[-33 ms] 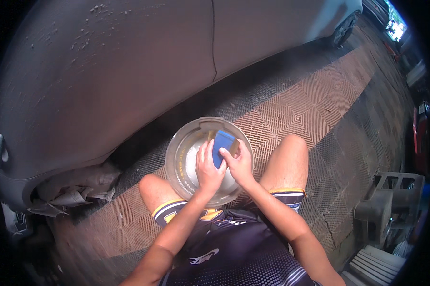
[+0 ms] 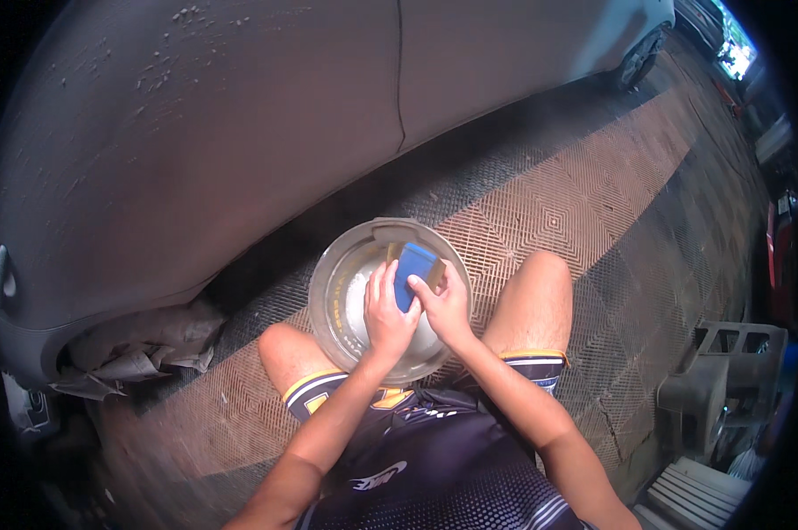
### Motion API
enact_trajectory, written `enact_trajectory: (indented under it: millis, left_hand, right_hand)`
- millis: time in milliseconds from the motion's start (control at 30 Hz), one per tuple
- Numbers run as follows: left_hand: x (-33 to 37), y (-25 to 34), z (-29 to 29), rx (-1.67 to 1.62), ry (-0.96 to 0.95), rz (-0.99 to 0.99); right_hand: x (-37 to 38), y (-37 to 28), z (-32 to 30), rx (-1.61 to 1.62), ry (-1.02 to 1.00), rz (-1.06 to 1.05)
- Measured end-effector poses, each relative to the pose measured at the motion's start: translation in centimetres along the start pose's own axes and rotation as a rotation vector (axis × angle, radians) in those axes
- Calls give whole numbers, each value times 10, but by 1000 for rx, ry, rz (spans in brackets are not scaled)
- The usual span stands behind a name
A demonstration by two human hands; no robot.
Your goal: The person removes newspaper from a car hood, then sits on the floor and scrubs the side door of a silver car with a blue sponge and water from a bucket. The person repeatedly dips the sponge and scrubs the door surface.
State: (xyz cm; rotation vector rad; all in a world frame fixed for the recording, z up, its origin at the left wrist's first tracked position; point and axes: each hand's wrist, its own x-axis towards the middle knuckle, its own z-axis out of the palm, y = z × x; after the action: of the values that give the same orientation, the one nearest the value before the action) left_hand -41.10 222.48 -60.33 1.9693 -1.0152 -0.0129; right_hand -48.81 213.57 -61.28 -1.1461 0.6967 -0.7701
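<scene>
Centrally, a blue block (image 2: 414, 267) is resting between the person's two hands, above the open mouth of a round bucket (image 2: 319, 305). A brownish sheet (image 2: 439, 272) is showing along both sides of the block. The left hand (image 2: 390, 316) is clasping the block from its left side, fingers pointing away from the body, while the right hand (image 2: 445, 307) is pressing its thumb on the blue face and curling its fingers around the right edge. Both hands are closing on the block together, nearly meeting at its near end. Below them, a bright white patch is showing inside the bucket; whether it is foam or glare, I cannot tell. Yellow marks are running along the inner wall.

The bucket is standing on a ridged tile floor (image 2: 549, 196), between the person's bent knees. Dark shorts with yellow and white trim and a dark shirt (image 2: 434, 481) are covering the thighs and torso. Beyond the bucket, a dull grey car body (image 2: 231, 150) is filling the upper left, with pale specks dotting its surface and a dark seam running down it. Crumpled paper (image 2: 147, 358) is lining its wheel arch; a wheel (image 2: 639, 62) is resting farther off. To the right, a grey plastic stool (image 2: 695, 390) is lying beside a pale slatted object (image 2: 695, 490).
</scene>
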Motion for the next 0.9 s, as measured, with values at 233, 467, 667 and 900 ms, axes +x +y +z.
enact_trajectory:
  millis: [233, 467, 667, 900]
  left_hand:
    - [1, 2, 10, 39, -28, 106]
    - [3, -24, 17, 361, -130, 140]
    - [10, -58, 11, 186, -424, -166]
    - [5, -196, 78, 453, -776, -771]
  right_hand:
    - [16, 12, 2, -395, 122, -33]
    - [22, 32, 10, -613, 148, 182]
    - [31, 30, -10, -823, -176, 200]
    - [39, 9, 6, -1133, -386, 5]
